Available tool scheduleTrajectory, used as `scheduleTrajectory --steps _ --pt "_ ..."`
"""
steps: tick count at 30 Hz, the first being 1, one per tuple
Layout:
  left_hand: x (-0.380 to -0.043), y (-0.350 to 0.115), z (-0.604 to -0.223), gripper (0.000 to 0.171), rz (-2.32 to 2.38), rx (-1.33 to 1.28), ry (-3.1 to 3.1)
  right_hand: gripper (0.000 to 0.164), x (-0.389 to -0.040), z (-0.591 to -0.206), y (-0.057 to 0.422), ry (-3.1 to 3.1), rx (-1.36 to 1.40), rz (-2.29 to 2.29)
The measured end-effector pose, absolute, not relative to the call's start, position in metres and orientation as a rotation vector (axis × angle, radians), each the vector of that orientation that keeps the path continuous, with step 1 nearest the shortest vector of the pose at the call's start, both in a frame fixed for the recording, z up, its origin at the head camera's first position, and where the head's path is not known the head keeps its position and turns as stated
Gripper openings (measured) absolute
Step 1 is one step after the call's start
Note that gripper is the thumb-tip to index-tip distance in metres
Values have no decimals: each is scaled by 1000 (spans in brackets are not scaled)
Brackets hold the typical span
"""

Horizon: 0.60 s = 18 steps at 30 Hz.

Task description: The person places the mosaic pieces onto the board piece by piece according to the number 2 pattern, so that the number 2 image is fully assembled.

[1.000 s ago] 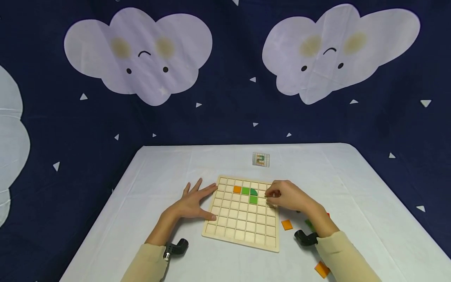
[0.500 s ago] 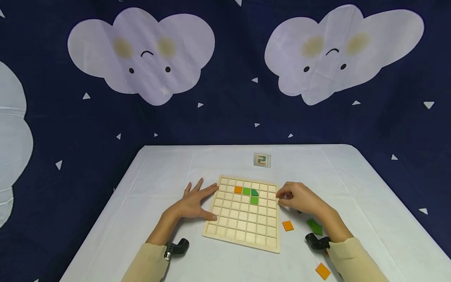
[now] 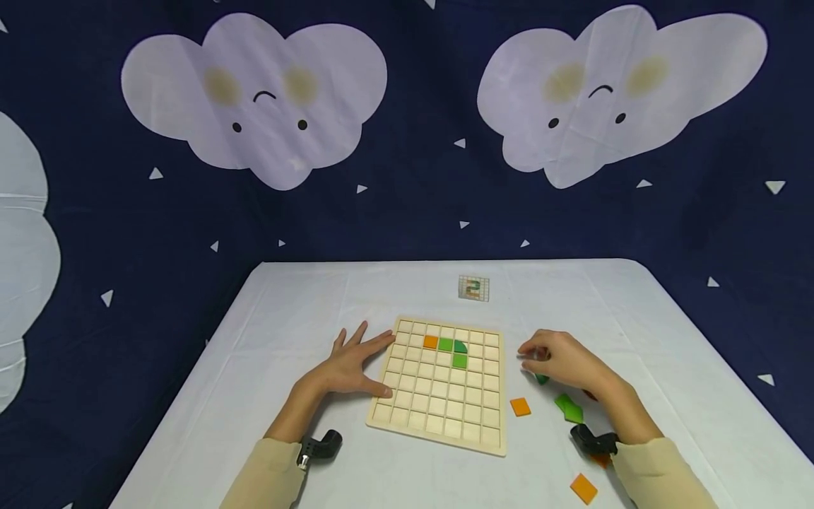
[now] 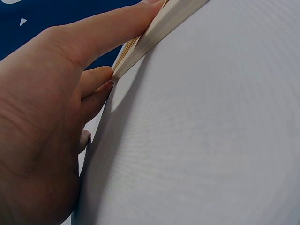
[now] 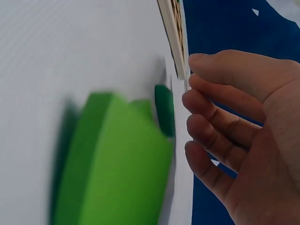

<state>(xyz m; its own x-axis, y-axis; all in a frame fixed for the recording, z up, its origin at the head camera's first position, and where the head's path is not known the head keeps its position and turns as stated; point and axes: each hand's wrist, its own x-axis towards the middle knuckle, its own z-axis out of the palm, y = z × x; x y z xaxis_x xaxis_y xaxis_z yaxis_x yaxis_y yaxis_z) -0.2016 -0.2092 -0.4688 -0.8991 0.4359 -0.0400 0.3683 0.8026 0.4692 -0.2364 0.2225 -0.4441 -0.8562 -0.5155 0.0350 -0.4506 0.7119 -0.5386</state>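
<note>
A wooden grid board (image 3: 439, 406) lies on the white table. In its upper rows sit an orange square tile (image 3: 430, 342), two light green square tiles (image 3: 446, 344) and a dark green rounded tile (image 3: 461, 347). My left hand (image 3: 348, 367) is spread at the board's left side, fingertips and thumb touching its edge. To the right of the board, my right hand (image 3: 562, 357) hovers with loosely bent fingers; the right wrist view shows nothing held between them. Below it lies a dark green tile (image 5: 164, 110), partly hidden in the head view.
Light green tiles (image 3: 569, 408) lie beneath the right wrist. Loose orange tiles (image 3: 520, 406) rest right of the board, one (image 3: 584, 488) nearer the front; another orange piece (image 3: 600, 460) is partly covered by the sleeve. A small pattern card (image 3: 473, 288) is behind the board.
My right hand has moved right, off the board's right edge to over the loose tiles, uncovering more green pieces. The left hand and the tiles on the board stay put.
</note>
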Motion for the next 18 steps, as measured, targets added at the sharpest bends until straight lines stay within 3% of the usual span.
scheduleTrajectory --steps 18 --pt "-201 -209 -467 109 665 622 2837 29 -227 -450 245 2783 -743 -794"
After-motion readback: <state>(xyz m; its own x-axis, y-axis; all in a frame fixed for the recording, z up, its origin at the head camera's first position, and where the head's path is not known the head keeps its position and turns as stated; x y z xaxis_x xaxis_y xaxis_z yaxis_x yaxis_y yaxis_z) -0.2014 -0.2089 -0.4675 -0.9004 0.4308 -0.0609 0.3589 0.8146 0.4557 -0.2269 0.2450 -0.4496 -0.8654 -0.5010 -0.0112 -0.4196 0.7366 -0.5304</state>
